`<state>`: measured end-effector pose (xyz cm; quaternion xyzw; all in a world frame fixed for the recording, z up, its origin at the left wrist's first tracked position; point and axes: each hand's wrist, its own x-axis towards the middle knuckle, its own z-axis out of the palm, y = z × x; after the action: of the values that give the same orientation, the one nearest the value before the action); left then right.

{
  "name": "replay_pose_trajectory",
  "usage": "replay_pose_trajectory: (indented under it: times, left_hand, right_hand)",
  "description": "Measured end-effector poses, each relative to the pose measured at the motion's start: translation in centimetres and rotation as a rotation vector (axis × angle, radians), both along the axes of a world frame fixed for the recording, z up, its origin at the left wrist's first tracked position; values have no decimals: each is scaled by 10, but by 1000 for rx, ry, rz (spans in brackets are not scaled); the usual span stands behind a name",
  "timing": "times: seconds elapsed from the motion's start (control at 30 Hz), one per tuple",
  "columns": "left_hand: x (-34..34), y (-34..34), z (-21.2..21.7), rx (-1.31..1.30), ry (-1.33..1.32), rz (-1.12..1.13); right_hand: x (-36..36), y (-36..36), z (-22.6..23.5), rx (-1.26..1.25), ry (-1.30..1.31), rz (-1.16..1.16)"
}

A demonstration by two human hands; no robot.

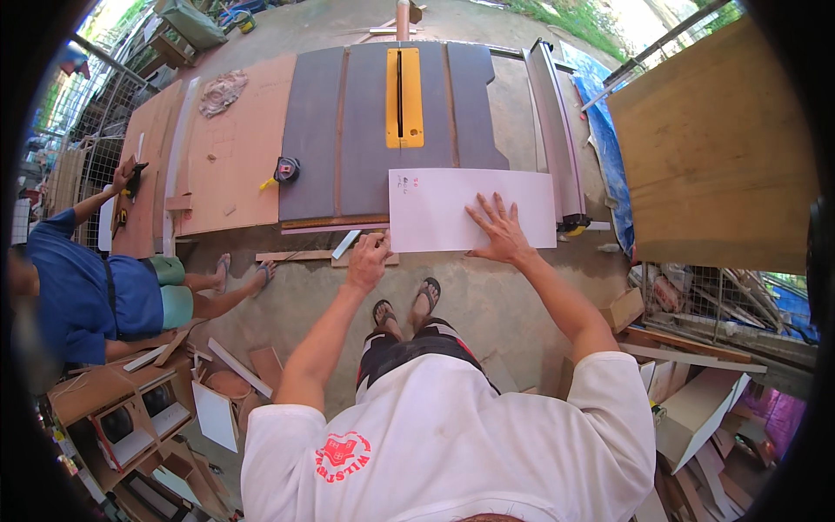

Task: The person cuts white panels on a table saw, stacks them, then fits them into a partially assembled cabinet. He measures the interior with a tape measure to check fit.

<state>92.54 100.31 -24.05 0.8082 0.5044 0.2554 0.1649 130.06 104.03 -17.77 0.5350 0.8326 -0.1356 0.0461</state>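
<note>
Hazards, left to right. A black tape measure with a yellow tab (288,170) rests near the left edge of the flat dark grey tabletop (370,139); a sideways bump could push it onto the tan plywood sheet (239,148) alongside. The large white rectangular panel (444,213) lies across the right part of the tabletop's near edge, its lower margin and right end overhanging. Downward force on the unsupported portion could tip the panel; uneven force between the two hands could skew it. The long yellow insert plate with a dark slot (412,100) is set beyond the panel's far edge, toward the tabletop's far side. Whether a blade stands in the slot cannot be told; if one does, fingers placed along that line would be at risk. The long pale metal rail (554,126) stands at the right; contact between its near end and the panel's right end could force the panel out of square.

Fingers, left to right. Left hand (369,257): fingers curled at the panel's near left corner; a pinch on the edge cannot be confirmed. Right hand (503,233): fingers spread wide and extended, laid flat on the panel's right half, gripping nothing.
</note>
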Motion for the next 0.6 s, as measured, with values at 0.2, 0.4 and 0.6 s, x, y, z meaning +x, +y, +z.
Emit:
replay_pose_trajectory:
  times: [0.2,0.4,0.6]
  left_hand:
    - [7,27,9,7,73,18]
    - [8,53,13,14,118,-8]
    - [3,65,12,13,103,-25]
  right_hand:
    - [15,25,-18,74,55,49]
    - [15,54,-13,47,25,32]
    - [-2,59,-21,99,21,-32]
